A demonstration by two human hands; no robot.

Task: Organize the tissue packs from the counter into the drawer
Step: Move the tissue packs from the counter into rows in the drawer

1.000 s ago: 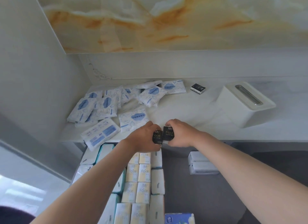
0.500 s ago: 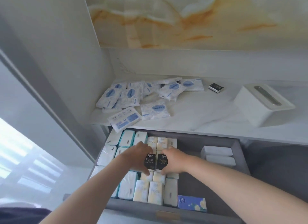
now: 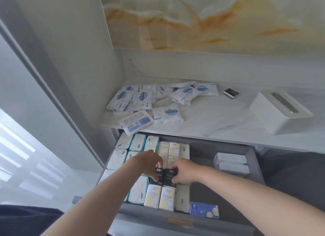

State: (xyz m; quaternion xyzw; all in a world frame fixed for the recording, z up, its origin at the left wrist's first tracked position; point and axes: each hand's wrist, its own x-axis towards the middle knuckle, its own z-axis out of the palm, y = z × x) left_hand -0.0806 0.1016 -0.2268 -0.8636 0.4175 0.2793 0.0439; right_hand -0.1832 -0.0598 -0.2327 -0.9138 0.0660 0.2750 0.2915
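Tissue packs under handling: left black pack [image 3: 158,176] and right black pack [image 3: 170,176], side by side and touching, inside the open drawer [image 3: 151,216] among rows of pale packs [image 3: 153,195]. Left hand [image 3: 149,161] pinches the first; right hand [image 3: 184,170] pinches the second (fingers curled over the edges). Counter [image 3: 219,118] above carries a heap of blue-printed packs [image 3: 140,98] — plus a lone dark pack [image 3: 231,93] and a white tissue box [image 3: 279,111].
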